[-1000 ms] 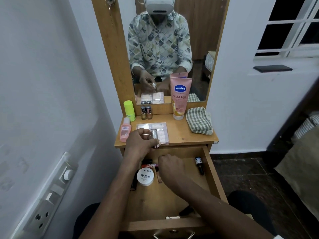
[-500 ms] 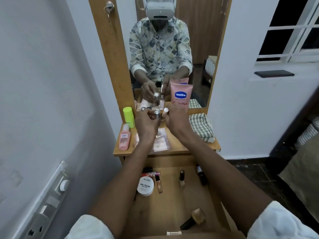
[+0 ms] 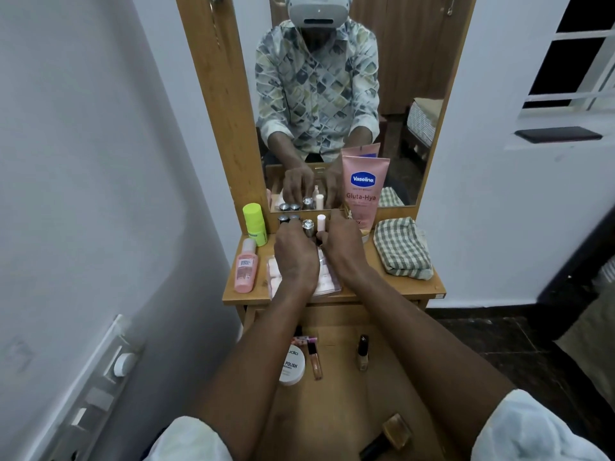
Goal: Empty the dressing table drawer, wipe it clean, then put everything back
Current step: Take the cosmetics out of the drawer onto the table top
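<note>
Head view, dressing table with open drawer (image 3: 332,404) in the foreground. Both hands at the rear of the bench (image 3: 399,288), close to the mirror (image 3: 409,78).

Left hand (image 3: 294,252) palm down, fingers (image 3: 283,229) bent over two dark-capped bottles (image 3: 289,218) and just beside a faceted-capped vial (image 3: 307,226); grip on the vial hidden by the back of the hand, so impossible to tell.

Right hand (image 3: 342,247) pinching the base of an upright white-capped stick (image 3: 320,222), just right of the vial.

Also on the bench: green-capped bottle (image 3: 255,224), pink bottle (image 3: 246,269) lying flat, clear packet (image 3: 275,277) beneath the wrists, Vaseline tube (image 3: 363,191) standing on its cap, checked pouch (image 3: 403,249).

In the drawer: round white jar (image 3: 293,365), lip-gloss tube (image 3: 314,359), small varnish bottle (image 3: 362,353), and a wooden-capped bottle (image 3: 394,430) near the front.
</note>
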Available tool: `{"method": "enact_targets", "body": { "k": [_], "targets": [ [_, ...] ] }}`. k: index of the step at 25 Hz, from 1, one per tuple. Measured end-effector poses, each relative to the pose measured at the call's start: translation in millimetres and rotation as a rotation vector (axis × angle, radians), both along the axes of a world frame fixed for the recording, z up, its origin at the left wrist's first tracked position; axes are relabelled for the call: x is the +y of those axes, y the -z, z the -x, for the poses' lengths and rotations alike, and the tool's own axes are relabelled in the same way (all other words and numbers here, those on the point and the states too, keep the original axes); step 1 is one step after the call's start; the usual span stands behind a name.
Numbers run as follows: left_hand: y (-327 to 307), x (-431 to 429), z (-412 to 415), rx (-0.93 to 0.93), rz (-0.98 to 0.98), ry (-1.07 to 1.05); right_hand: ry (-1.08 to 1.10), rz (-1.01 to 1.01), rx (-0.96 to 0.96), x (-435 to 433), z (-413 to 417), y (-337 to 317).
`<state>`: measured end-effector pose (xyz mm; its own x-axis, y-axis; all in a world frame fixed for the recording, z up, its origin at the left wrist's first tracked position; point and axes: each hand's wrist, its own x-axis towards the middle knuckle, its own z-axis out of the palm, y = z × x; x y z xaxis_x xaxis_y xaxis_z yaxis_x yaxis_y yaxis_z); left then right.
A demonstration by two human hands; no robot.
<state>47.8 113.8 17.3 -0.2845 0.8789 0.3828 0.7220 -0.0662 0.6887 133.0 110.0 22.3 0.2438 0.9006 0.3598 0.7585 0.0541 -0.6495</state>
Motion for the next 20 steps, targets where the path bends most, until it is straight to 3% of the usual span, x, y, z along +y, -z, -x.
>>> {"method": "enact_targets", "body": {
  "k": [6,11,20],
  "targets": [
    [-8.3,-1.2,7.9,0.284,0.099,-0.098,0.031,0.019,0.096,0.6,0.7,2.3],
    [-10.0,3.6,13.5,0.219,0.177,0.024,-0.004,0.022,0.175,-2.3,1.5,0.8],
    [-10.7,9.6,-0.9,0.307,0.161,0.015,-0.03,0.015,0.311,-2.5,3.0,-9.4]
  ]
}}
